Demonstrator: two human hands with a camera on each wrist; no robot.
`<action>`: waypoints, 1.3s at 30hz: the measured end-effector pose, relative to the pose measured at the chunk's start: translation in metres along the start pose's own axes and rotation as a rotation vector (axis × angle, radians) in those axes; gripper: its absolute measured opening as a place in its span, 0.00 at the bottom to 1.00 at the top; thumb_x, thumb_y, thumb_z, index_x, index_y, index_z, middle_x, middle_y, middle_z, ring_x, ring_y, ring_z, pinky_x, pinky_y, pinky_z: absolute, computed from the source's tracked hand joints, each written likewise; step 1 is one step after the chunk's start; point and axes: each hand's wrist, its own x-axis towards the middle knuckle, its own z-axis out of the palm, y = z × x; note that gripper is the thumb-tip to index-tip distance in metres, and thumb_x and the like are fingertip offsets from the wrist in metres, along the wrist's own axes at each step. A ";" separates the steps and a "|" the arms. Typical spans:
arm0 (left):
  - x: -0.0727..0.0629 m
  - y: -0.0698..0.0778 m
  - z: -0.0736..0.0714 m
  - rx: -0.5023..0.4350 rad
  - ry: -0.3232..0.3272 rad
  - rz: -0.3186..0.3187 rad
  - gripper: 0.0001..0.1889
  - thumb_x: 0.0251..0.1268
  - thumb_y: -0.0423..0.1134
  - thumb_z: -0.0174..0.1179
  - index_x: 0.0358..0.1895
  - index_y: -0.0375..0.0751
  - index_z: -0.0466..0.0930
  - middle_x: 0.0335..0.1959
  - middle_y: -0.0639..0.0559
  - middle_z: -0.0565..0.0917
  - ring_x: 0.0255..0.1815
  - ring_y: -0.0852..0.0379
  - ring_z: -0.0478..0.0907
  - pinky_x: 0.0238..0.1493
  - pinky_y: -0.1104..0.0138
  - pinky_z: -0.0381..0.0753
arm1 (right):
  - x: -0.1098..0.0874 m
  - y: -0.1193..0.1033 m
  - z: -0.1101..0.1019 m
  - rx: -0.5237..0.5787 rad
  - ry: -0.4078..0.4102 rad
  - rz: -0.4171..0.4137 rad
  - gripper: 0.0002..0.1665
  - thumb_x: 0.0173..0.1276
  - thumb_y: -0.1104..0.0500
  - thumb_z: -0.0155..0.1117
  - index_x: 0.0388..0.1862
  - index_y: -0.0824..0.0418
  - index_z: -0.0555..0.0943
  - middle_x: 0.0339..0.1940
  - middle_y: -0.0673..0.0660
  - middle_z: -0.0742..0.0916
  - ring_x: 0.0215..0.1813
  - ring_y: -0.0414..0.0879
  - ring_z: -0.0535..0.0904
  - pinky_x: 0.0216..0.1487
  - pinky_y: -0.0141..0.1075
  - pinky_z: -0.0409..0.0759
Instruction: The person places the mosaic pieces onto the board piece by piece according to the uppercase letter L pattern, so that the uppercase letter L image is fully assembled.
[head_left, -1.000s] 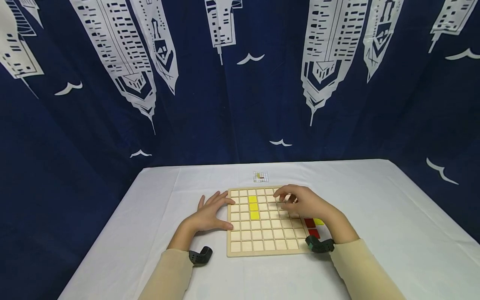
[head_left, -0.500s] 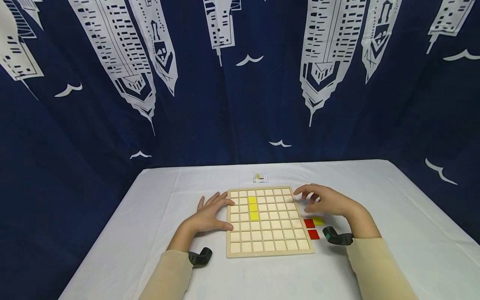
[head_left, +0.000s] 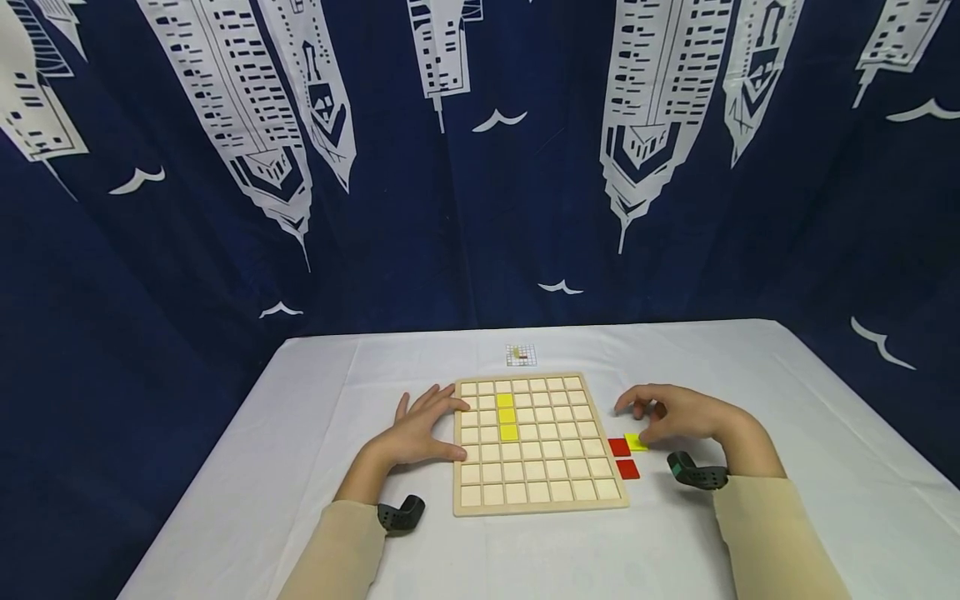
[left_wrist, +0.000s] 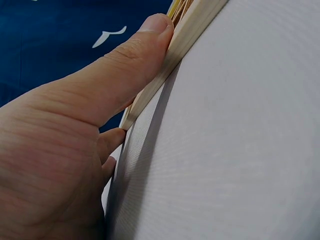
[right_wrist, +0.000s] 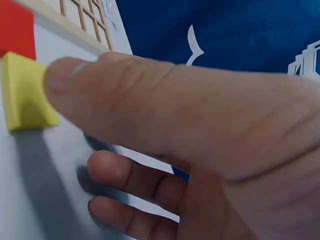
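Observation:
A wooden grid board (head_left: 555, 471) lies on the white table, with three yellow tiles in a column (head_left: 507, 415) in its cells. My left hand (head_left: 416, 429) rests at the board's left edge, its thumb (left_wrist: 150, 42) and fingers spread and touching the wooden rim. Right of the board, my right hand (head_left: 675, 412) hovers low over a loose yellow square tile (head_left: 633, 442). In the right wrist view its thumb overlaps the corner of that tile (right_wrist: 25, 95), while the other fingers bend loosely. Two red tiles (head_left: 627, 470) lie beside the yellow one.
Behind the board lies a small printed grid card (head_left: 521, 356) with coloured squares. White cloth (head_left: 750, 367) covers the table. A dark blue curtain (head_left: 465, 250) with white building prints hangs at the back.
My right hand has moved off the board to the right, then down toward the loose yellow tile. The left hand has stayed at the board's edge.

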 end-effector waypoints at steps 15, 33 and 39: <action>-0.001 0.003 -0.001 -0.006 0.003 -0.003 0.40 0.45 0.58 0.76 0.66 0.60 0.71 0.83 0.50 0.53 0.85 0.43 0.39 0.77 0.37 0.19 | 0.004 0.006 0.007 0.047 -0.029 0.038 0.27 0.51 0.65 0.76 0.51 0.50 0.81 0.42 0.56 0.74 0.42 0.48 0.67 0.34 0.32 0.68; -0.002 0.004 -0.001 0.006 0.000 -0.002 0.40 0.45 0.57 0.77 0.65 0.60 0.72 0.83 0.50 0.53 0.85 0.43 0.40 0.77 0.37 0.20 | 0.012 0.013 0.013 -0.007 0.035 0.012 0.16 0.57 0.62 0.74 0.44 0.55 0.82 0.34 0.53 0.75 0.40 0.46 0.69 0.36 0.32 0.67; -0.002 0.003 -0.001 0.004 0.000 -0.003 0.40 0.45 0.58 0.76 0.66 0.60 0.71 0.83 0.50 0.53 0.85 0.43 0.40 0.77 0.37 0.20 | 0.014 0.012 0.015 0.000 0.065 0.039 0.16 0.57 0.61 0.74 0.44 0.56 0.81 0.32 0.52 0.75 0.39 0.46 0.69 0.35 0.32 0.67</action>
